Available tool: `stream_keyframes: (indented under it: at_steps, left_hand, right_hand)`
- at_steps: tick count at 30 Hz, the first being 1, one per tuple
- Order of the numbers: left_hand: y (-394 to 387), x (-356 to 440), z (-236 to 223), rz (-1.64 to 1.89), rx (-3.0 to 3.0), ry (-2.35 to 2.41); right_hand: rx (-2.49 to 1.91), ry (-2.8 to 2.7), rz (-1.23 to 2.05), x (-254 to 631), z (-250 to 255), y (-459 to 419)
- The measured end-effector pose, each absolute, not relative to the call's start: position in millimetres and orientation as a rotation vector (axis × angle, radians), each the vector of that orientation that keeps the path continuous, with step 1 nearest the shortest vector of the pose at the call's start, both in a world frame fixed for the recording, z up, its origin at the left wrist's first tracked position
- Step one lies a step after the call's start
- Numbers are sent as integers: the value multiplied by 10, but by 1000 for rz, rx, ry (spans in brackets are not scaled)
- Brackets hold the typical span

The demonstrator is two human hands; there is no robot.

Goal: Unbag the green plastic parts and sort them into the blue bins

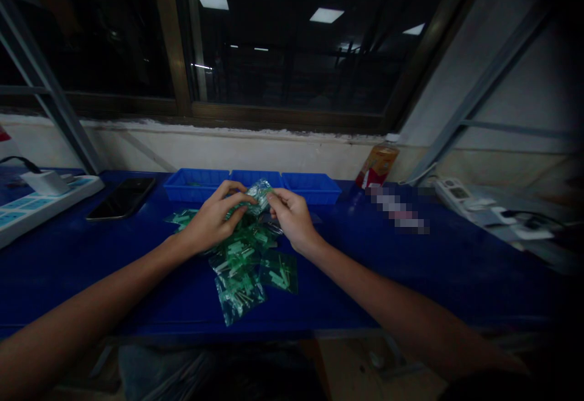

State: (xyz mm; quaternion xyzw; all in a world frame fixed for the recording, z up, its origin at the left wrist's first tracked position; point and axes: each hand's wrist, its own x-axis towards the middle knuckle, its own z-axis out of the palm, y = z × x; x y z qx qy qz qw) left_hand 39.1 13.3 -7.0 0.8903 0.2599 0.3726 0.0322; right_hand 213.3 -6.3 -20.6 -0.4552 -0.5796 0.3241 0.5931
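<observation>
While the dark window fills most of the upper view, with pale lights showing in its panes, the blue counter spreads below it, against a pale wall. On the counter, at the far left, lies a white power strip with a plug in it; a second strip, also with plugs and cables, lies at the far right.

Three blue bins stand side by side in a row near the wall, behind the hands. In front of them, clear bags with green and pale slender pieces lie in a loose, overlapping heap that runs toward the near edge; one bag lies at the heap's right side.

From the left, the left hand reaches over the heap, its fingers curved and parted, their tips at the left edge of a raised bag; whether they grip it I cannot tell. The right hand has thumb and fingers closed together on that bag's right side. The raised bag is between the two hands, above the heap and just in front of the middle bin.

A bottle with orange and red on it stands right of the bins, and a black phone lies flat beside the left strip.
</observation>
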Motion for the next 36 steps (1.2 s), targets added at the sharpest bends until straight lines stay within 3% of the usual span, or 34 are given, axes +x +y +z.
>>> stream_keyframes:
  at_steps: [5,11,26,36]
  left_hand:
    - [172,388,-44,1077,2502,938]
    - [244,405,-106,929,1668,943]
    - [161,431,-38,1098,1717,913]
    - [181,380,-70,1145,2307,846]
  right_hand:
    - [-1064,-1530,446,2128,-190,-137]
    - [-996,-1968,109,2111,-170,-259]
    - [-1144,-1745,254,2089,-218,-162]
    - [-1105,-1563,664,2095,-220,-121]
